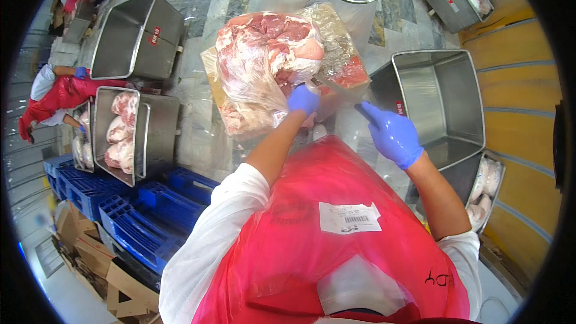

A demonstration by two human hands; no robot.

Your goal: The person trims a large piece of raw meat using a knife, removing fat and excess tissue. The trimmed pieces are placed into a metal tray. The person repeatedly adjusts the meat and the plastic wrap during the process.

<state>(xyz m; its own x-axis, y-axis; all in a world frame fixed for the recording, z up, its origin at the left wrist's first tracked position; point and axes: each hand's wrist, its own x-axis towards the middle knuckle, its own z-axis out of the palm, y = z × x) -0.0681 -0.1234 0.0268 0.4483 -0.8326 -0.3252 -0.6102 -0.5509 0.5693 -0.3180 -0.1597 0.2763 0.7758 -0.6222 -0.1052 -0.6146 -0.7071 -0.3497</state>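
Observation:
My right hand (393, 135), in a blue glove, is closed around the dark handle of a knife (339, 89). Its blade points left toward a large block of raw meat (270, 45). Clear plastic film (249, 87) partly wraps the meat, which rests on an open cardboard box (211, 75) in front of me. At the near edge of the meat, my left hand (304, 99), also gloved in blue, has its fingers curled closed. The film gathers there, and what the fingers pinch is mostly hidden. The knife tip lies just right of that hand.
An open metal bin (441, 54) stands close on my right; another bin (129, 75) is at left. A bin of wrapped meat (144, 144) stands near blue pallets (141, 219). Ringed clear bags (354, 0) are beyond the box. A co-worker (66, 93) bends at far left.

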